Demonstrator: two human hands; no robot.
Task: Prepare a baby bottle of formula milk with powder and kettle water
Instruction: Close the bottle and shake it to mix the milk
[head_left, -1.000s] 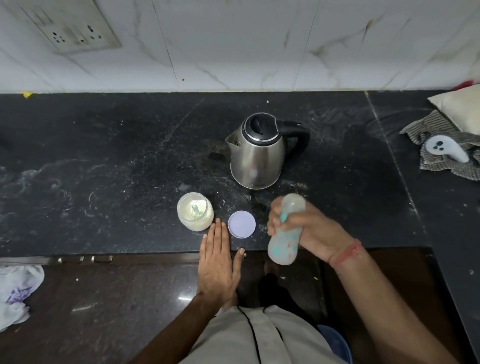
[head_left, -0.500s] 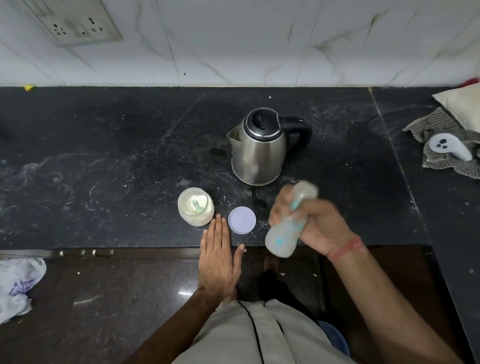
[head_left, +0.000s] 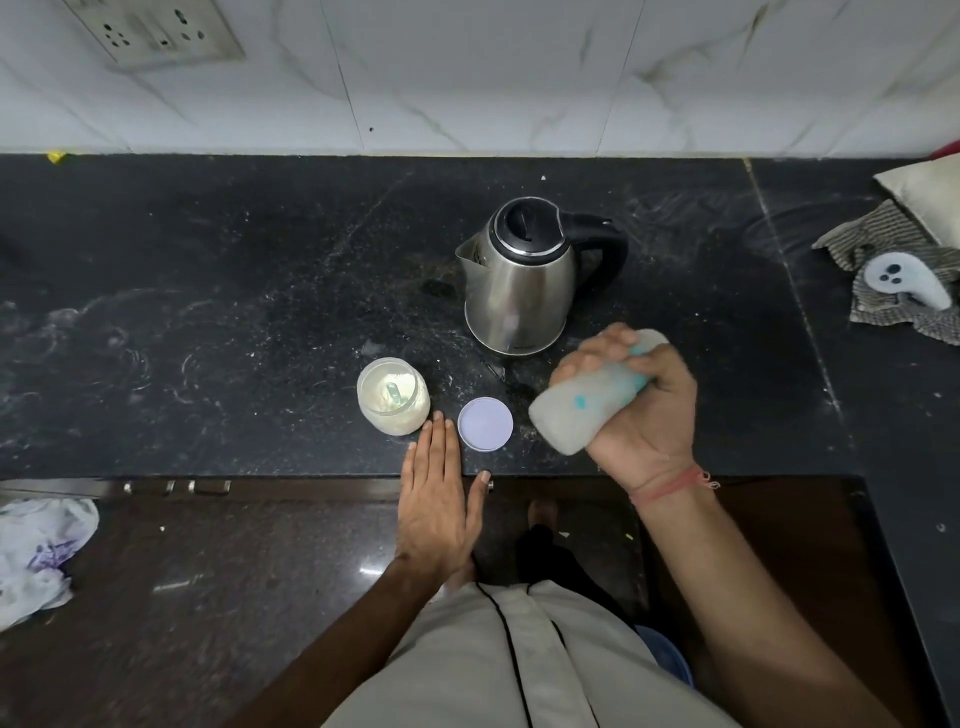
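My right hand (head_left: 641, 421) grips a baby bottle (head_left: 582, 402) with milky contents, blurred by motion and tilted, its base pointing down left above the counter's front edge. A steel kettle (head_left: 517, 283) with a black lid and handle stands just behind it. To the left sits an open jar of formula powder (head_left: 393, 396) with a scoop inside, and its lilac lid (head_left: 485, 423) lies flat beside it. My left hand (head_left: 434, 493) rests flat on the counter edge, fingers straight, fingertips close to the jar and the lid.
The black stone counter (head_left: 208, 312) runs along a white tiled wall with a socket plate (head_left: 156, 31). At the right lie a checked cloth (head_left: 893, 260), a white controller (head_left: 909, 280) and a cushion (head_left: 930, 192). A crumpled bag (head_left: 36, 551) lies on the floor, left.
The bottle in my right hand has swung from near upright to strongly tilted, moving up and to the right. My left hand has stayed put.
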